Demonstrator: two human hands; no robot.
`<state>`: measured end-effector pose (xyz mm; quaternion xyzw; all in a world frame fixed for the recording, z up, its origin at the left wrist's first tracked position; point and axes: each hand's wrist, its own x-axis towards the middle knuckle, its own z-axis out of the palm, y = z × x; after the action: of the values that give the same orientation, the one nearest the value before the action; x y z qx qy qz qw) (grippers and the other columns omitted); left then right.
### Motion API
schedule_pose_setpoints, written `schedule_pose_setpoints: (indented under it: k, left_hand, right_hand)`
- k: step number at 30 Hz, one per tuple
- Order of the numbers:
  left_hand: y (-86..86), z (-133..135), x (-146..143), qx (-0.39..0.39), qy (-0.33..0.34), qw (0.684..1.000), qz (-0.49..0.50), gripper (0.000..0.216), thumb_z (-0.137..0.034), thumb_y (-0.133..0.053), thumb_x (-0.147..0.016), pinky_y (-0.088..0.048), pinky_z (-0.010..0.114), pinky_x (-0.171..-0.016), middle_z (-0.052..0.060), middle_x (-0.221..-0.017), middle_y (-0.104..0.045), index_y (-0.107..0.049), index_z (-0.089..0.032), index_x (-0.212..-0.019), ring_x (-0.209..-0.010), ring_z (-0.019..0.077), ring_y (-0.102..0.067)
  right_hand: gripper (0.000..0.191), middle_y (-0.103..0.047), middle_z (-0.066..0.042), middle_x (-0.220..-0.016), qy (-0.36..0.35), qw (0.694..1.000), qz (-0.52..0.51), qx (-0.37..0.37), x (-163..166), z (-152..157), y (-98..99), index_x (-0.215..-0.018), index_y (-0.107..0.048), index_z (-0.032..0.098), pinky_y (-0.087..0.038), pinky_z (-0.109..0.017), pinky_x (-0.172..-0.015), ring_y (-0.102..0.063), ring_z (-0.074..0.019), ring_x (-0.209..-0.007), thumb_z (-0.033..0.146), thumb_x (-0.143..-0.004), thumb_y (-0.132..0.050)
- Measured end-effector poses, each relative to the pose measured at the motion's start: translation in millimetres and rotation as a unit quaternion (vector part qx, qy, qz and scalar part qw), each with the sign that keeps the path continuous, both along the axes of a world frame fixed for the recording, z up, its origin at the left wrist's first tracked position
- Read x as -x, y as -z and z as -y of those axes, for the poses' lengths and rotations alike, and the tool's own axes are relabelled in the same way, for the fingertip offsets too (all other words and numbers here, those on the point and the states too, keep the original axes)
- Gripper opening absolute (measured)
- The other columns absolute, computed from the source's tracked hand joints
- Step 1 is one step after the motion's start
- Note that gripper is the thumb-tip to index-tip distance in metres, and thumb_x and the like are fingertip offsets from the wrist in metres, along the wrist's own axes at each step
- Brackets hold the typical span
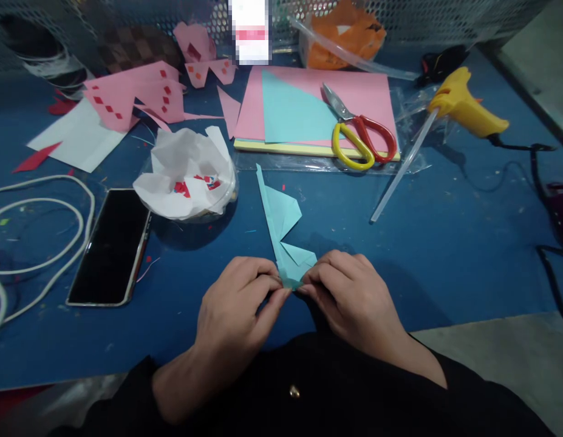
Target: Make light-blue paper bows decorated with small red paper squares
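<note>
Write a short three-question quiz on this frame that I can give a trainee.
1. True or false: the red-and-yellow-handled metal scissors lie on the pink paper sheet.
2. What do the left hand and the right hand both pinch in their grip? A) the folded light-blue paper piece; B) the white cable; C) the yellow plastic glue gun.
3. Fill in: the black smartphone lies screen-up to the ___ of the clear bowl of white paper scraps.
Key: 1 true; 2 A; 3 left.
</note>
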<state>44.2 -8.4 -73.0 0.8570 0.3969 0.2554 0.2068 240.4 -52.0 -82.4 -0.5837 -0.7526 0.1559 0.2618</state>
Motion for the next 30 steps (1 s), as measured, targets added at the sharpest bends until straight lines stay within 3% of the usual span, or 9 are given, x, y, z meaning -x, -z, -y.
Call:
schedule_pose_setpoints:
  k: [7, 14, 30]
  left_hand:
    - [-1.3, -1.5, -1.8, 0.025, -0.001, 1.0, -0.002, 0.011, -0.022, -0.068, -0.088, -0.047, 0.031, -0.069, 0.002, -0.086, -0.067, -0.064, -0.019, -0.078, -0.081, 0.0183, -0.06]
    - [-1.7, -1.0, -5.6, 0.037, -0.023, 0.999, -0.024, 0.016, -0.021, -0.06, -0.091, -0.046, 0.033, -0.066, 0.003, -0.084, -0.064, -0.061, -0.019, -0.075, -0.078, 0.0188, -0.058]
    - [-3.9, 1.3, -9.3, 0.058, -0.05, 0.997, -0.015, 0.016, -0.019, -0.061, -0.089, -0.045, 0.036, -0.07, 0.007, -0.088, -0.063, -0.064, -0.016, -0.074, -0.082, 0.0211, -0.059]
  right_hand:
    - [0.027, -0.058, -0.004, -0.077, 0.005, 0.999, 0.036, -0.005, 2.0, -0.9, 1.7, -0.08, -0.061, 0.018, -0.029, -0.034, -0.065, -0.052, -0.0186, -0.07, 0.029, -0.101, -0.048]
    - [0.026, -0.058, -0.004, -0.076, 0.01, 0.999, 0.041, -0.004, 2.9, -1.3, 2.0, -0.08, -0.06, 0.018, -0.029, -0.034, -0.065, -0.052, -0.0184, -0.069, 0.028, -0.101, -0.048]
    - [0.024, -0.056, -0.002, -0.073, 0.028, 0.998, 0.05, -0.022, 4.2, -2.9, 0.0, -0.075, -0.06, 0.018, -0.03, -0.032, -0.063, -0.049, -0.0184, -0.067, 0.029, -0.097, -0.057]
